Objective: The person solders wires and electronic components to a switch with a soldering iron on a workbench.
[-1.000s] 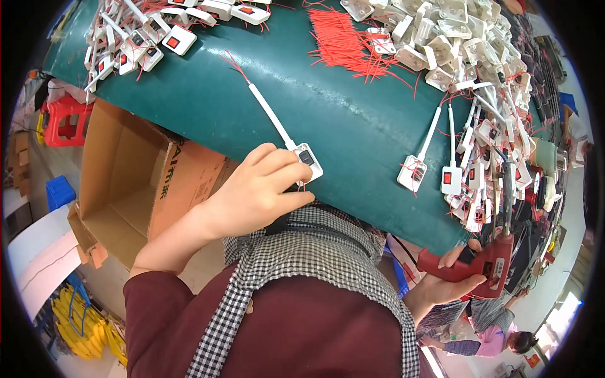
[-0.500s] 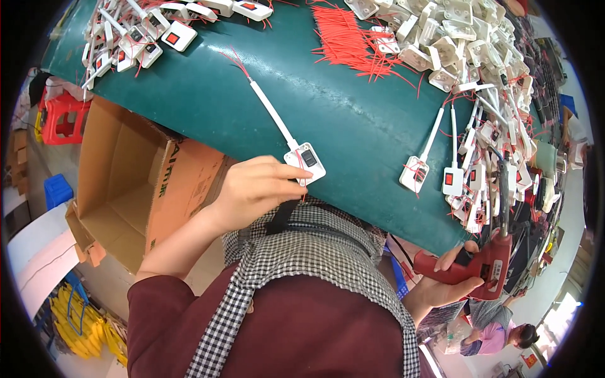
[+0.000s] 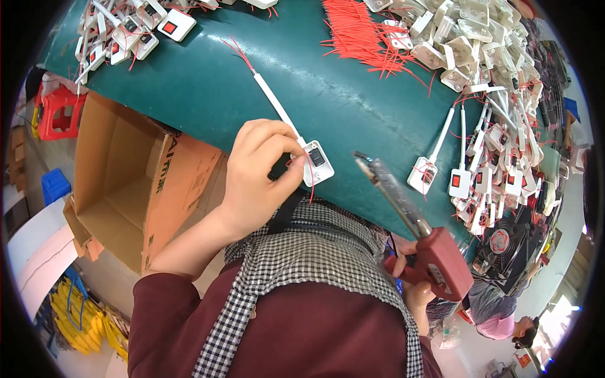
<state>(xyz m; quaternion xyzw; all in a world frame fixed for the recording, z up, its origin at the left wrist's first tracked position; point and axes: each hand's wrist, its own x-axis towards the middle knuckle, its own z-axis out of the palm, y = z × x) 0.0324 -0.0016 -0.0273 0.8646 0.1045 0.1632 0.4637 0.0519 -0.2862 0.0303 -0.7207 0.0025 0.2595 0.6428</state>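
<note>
On the green table's near edge lies a white switch housing with a dark switch set in it. From it a white cable runs toward the far left, ending in bare red wires. My left hand pinches a thin red wire at the housing's left side, finger and thumb together. In my right hand is a red soldering gun, gripped by its handle. Its metal barrel points up and left over the table, with the tip apart from the housing.
Two cabled housings lie right of the barrel, next to a heap of similar ones. Red tubes and white shells are piled at the back. More switches lie far left. A cardboard box stands below the table edge.
My right hand has brought the soldering gun left and swung its barrel from upright to pointing at the housing. My left hand has shifted up onto the housing's left side, pinching the wire.
</note>
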